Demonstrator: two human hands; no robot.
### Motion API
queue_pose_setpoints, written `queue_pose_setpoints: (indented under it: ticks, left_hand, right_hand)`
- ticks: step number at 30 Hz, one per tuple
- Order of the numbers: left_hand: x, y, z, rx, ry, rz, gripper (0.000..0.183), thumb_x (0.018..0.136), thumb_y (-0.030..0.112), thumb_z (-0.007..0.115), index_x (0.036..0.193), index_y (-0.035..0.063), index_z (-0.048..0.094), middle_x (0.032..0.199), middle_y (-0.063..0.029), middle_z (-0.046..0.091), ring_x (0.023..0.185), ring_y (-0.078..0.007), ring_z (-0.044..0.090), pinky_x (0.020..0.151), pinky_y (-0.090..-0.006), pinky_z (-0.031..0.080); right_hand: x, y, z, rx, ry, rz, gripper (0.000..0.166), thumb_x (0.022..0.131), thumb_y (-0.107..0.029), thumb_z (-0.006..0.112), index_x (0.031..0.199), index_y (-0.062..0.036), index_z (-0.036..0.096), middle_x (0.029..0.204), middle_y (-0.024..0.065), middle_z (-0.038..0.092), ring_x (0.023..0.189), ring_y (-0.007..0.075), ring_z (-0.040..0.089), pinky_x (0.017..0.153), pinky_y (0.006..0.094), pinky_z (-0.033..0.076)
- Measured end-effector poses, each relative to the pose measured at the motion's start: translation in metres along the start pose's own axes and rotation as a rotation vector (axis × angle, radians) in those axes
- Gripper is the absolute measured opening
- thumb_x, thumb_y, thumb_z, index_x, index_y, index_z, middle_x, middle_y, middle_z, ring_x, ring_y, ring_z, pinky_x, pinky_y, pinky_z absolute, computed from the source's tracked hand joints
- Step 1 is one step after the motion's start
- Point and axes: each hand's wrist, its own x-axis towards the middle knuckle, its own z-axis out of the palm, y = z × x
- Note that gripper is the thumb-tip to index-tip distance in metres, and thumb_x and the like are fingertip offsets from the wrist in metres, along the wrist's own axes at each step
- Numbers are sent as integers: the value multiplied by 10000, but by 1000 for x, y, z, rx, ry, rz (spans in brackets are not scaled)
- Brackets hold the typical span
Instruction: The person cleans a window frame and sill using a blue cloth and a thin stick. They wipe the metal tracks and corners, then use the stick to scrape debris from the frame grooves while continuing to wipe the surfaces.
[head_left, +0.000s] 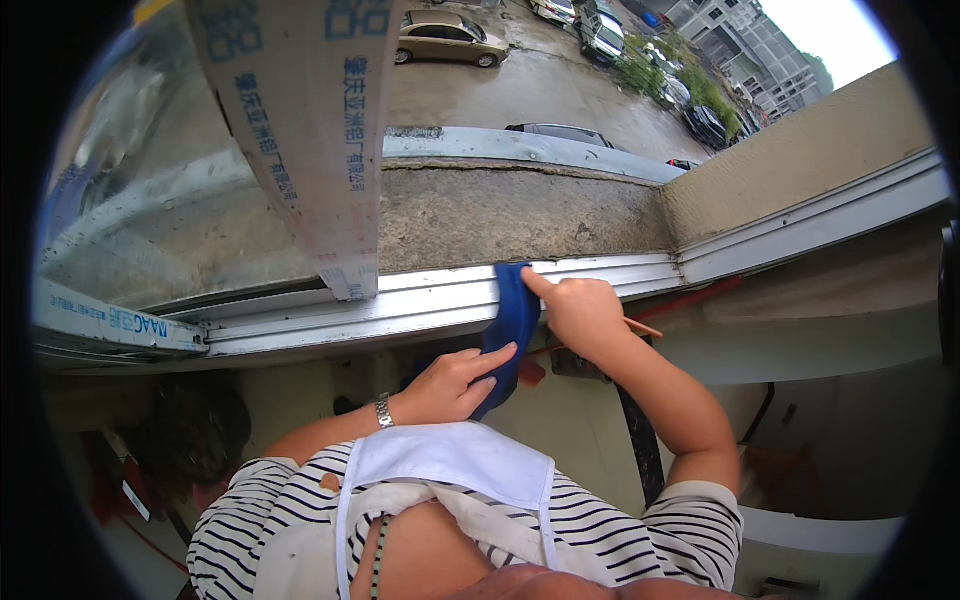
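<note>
A dark blue cloth (514, 307) lies over the inner edge of the white metal window track (435, 300) and hangs down on the room side. My right hand (581, 307) holds its upper end against the track, the index finger pressing near the outer edge; an orange-brown stick (643, 327) shows beside the wrist. Lower down, my left hand (454, 382) grips the hanging part of the cloth, index finger stretched along it. The left wrist bears a metal-banded watch (384, 411).
A window sash frame (330, 187) in printed film stands left of the cloth, beside glass (172, 187). Beyond the track lies a rough concrete ledge (517, 214), with parked cars (450, 41) outside. At lower left, another person's dark-haired head (199, 427) is near my elbow.
</note>
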Motion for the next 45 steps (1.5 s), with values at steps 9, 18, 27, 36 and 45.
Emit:
queue_pose_setpoints:
  ticks: [9,18,27,36,45]
  left_hand:
    - [-23,25,-14,1,100,-91,542,875,-1,598,1410,52,530,816,-170,587,702,-303,580,698,-369,491]
    - [-52,29,-16,120,362,-53,517,876,9,596,1390,22,540,885,-190,629,747,-316,608,745,-364,503]
    - [-24,26,-3,28,186,-68,559,869,27,597,1421,78,525,851,-191,617,745,-339,609,735,-387,498]
    - [-63,27,-21,85,442,-145,502,866,-18,599,1366,19,567,949,-179,667,823,-282,642,807,-342,511]
    - [-58,51,-15,81,283,-142,524,839,-15,604,1360,36,580,987,-163,686,877,-281,665,839,-346,523]
  right_hand:
    - [15,-18,4,90,139,-150,521,809,-95,616,1320,-195,611,621,95,634,570,292,643,518,421,485]
    - [47,-79,2,120,152,-252,478,833,-111,608,1297,-219,564,663,112,657,612,311,679,513,429,500]
    - [10,-4,1,-111,137,-131,525,813,-75,594,1313,-235,609,650,113,656,596,301,666,531,425,506]
    - [62,-103,-8,22,217,-352,568,821,-144,625,1379,-216,555,707,108,649,604,274,674,506,395,505]
    - [14,-49,24,525,560,-205,426,868,-89,624,1284,-184,631,771,146,701,684,342,690,573,405,535]
